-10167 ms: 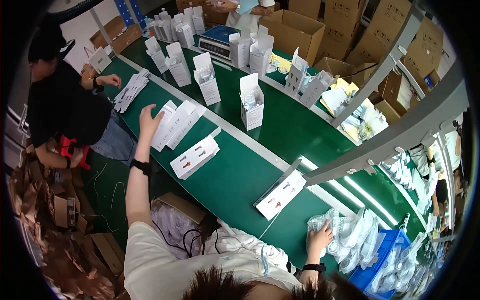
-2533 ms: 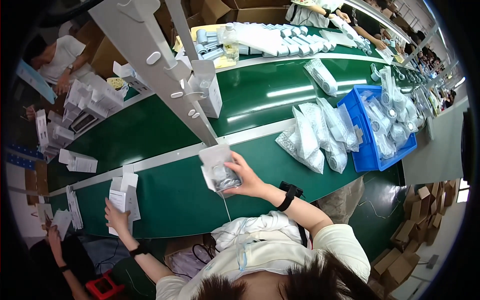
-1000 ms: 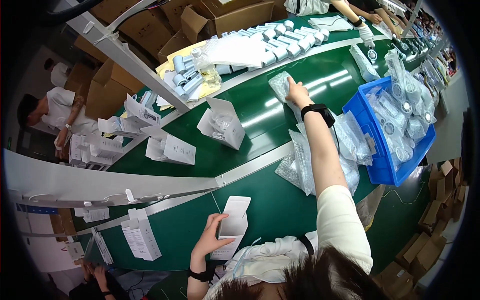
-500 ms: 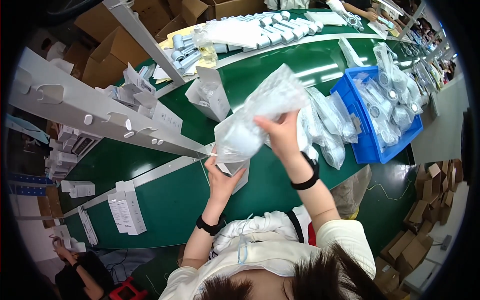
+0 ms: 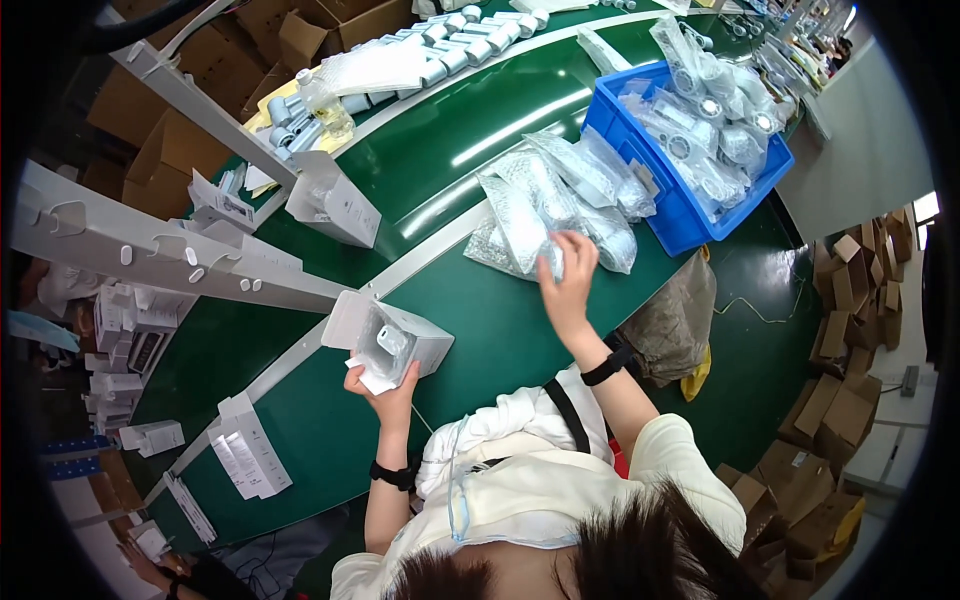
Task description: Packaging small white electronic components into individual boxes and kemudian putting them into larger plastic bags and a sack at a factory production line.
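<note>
Beyond your fingers you see a blue bin of bagged parts, and brown cartons stacked on the floor to your right.

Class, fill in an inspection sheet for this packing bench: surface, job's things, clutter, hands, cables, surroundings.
Surface: green belt with a pale strip along it.
Job's things: open white box with a bagged part inside; pile of bags; blue bin full of bagged parts.
Clutter: another open box on the belt, flat cartons, grey cylinders.
Hands: left hand holds the white box; right hand rests on the pile of bags.
Cables: thin cord on the floor.
Surroundings: white rail overhead, stacked cardboard boxes, grey sack by the belt.
</note>
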